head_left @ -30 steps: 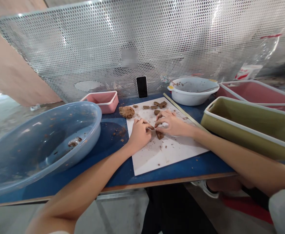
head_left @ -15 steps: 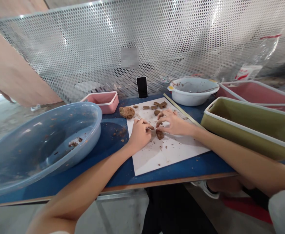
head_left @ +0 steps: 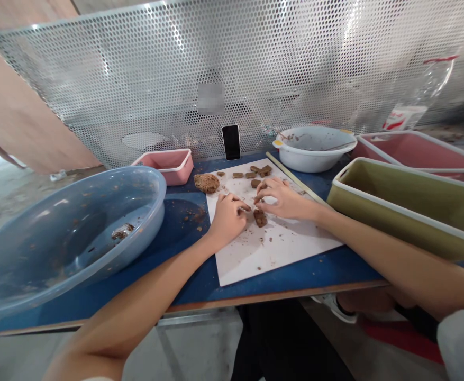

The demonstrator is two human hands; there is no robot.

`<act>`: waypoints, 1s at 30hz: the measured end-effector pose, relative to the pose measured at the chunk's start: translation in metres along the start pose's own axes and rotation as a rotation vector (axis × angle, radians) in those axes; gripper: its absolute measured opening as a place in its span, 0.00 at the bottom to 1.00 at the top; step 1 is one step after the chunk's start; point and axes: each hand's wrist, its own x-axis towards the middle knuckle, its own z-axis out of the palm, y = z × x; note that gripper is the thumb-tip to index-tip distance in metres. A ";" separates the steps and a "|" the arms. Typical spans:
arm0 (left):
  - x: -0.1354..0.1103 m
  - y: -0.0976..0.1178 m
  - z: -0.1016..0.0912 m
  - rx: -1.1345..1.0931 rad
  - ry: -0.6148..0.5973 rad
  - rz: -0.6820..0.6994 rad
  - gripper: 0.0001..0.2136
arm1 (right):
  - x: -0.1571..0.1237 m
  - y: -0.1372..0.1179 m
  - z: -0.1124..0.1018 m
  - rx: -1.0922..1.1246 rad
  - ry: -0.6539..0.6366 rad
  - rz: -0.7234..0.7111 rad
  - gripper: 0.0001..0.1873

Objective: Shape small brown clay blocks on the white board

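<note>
A lump of brown clay-like material [head_left: 260,217] lies on a white board [head_left: 239,264], just below my two hands' fingertips. My left hand [head_left: 228,218] rests at the lump's left, fingers curled and the index pointing right; whatever its tips may hold is too small to make out. From the right, my right hand [head_left: 281,200] arches over the board, thumb and fingertips drawn together above the lump. Any bit between them is hidden. Just beyond that hand sits a small brown piece [head_left: 256,183]. Several more pieces [head_left: 264,171] lie along the board's far edge, and crumbs are scattered around.
A rough brown chunk [head_left: 207,183] sits at the board's left edge. Around stand a large blue basin [head_left: 158,211], small pink tub [head_left: 182,172], white basin [head_left: 309,161], green planter box [head_left: 394,211] and pink box [head_left: 434,148]. A phone [head_left: 232,143] leans upright; a pale stick [head_left: 295,177] lies alongside.
My right thumb has lifted slightly up off the clay lump, so more of the lump shows. My left hand has hardly moved.
</note>
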 end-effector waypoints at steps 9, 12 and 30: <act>0.004 -0.006 -0.004 -0.004 0.040 0.005 0.18 | -0.015 0.008 -0.019 0.070 -0.133 -0.248 0.41; 0.003 -0.006 -0.002 -0.019 0.039 0.003 0.19 | -0.022 0.009 -0.024 0.068 -0.139 -0.258 0.41; 0.001 -0.001 -0.006 -0.036 0.026 -0.015 0.18 | -0.021 0.001 -0.023 0.078 -0.254 -0.246 0.37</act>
